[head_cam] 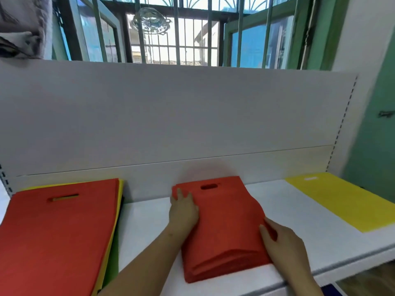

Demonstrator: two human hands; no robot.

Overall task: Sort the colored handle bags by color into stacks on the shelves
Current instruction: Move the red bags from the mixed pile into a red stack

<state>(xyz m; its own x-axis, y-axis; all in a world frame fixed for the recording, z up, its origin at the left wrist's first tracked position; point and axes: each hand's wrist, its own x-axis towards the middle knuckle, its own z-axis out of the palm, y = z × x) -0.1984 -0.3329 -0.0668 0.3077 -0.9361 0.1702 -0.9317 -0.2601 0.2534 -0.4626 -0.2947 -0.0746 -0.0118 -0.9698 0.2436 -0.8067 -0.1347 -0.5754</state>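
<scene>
Red stack: a pile of red handle bags (222, 227) lies flat in the middle of the white shelf (299, 212), between the two hands
Axis: its long side runs from the shelf's front edge toward the back panel, leaning a little to the left at the far end; the cut-out handle slot (209, 186) sits at the far end, near the back panel
Hard to make out: the near edge shows several layers fanned out, but how many bags cannot be told
Left hand: the left hand (183, 210) lies flat on the stack's left edge, fingers straight and pressing down on the far left corner
Right hand: the right hand (282, 242) sits at the stack's right edge, thumb on top; its other fingers are hidden, so the grip cannot be told
Mixed pile: at the left a larger mixed pile (57, 236) has a red bag on top with its slot also at the far end; yellow and green edges peep out on its right side, and its near and left parts are cut off by the frame
Yellow bag: a yellow bag (342, 199) lies flat at the right, well apart from the red stack, its right corner cut off
Behind: white back panel (171, 116), then a barred window (181, 30)
</scene>
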